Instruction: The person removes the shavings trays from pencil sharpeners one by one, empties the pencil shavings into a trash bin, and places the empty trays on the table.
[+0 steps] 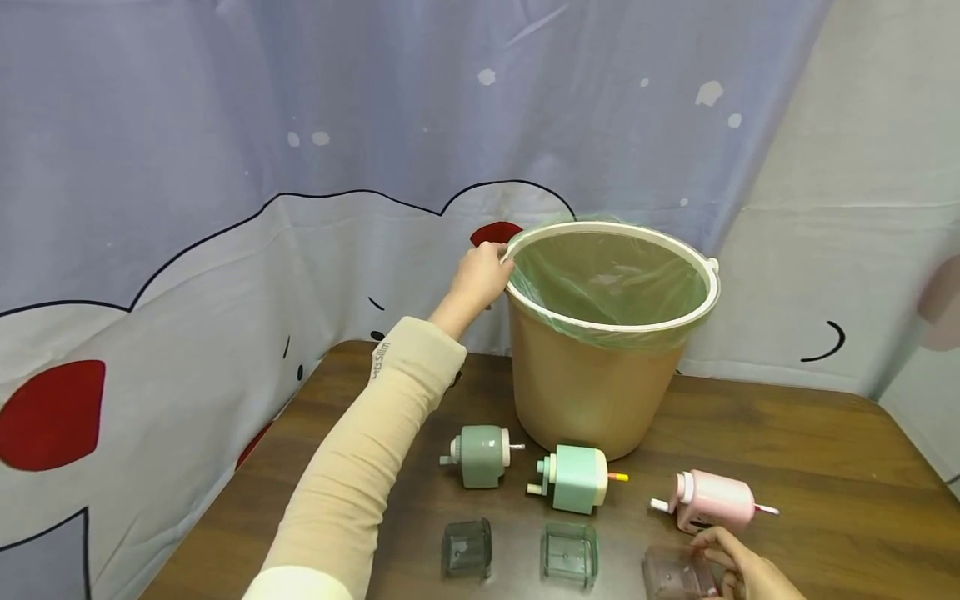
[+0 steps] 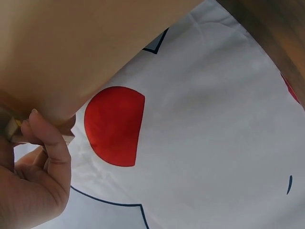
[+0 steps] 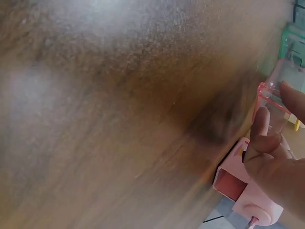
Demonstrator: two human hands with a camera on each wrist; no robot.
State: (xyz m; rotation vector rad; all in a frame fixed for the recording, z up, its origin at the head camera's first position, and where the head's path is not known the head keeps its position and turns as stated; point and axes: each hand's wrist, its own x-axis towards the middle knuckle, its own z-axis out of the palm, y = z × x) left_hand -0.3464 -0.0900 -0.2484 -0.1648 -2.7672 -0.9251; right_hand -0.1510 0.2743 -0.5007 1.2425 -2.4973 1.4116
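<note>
sharpeners: 3 | trays: 3 | left hand fingers clamp bucket rim | right hand fingers pinch pink tray

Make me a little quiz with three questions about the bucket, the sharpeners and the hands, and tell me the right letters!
1. Where does the left hand grip?
A. the bucket's rim
B. the pink sharpener
C. a clear tray

2. How many pencil sharpeners lie on the table?
A. two
B. three
C. five

3. What state is the bucket in?
A. tipped on its side
B. upright, lined with a green bag
C. upside down

Answers:
1 A: its fingers curl over the rim at the bucket's left side.
2 B: a grey-green sharpener, a mint sharpener and a pink sharpener.
3 B: it stands on the table with the green bag folded over its rim.
</note>
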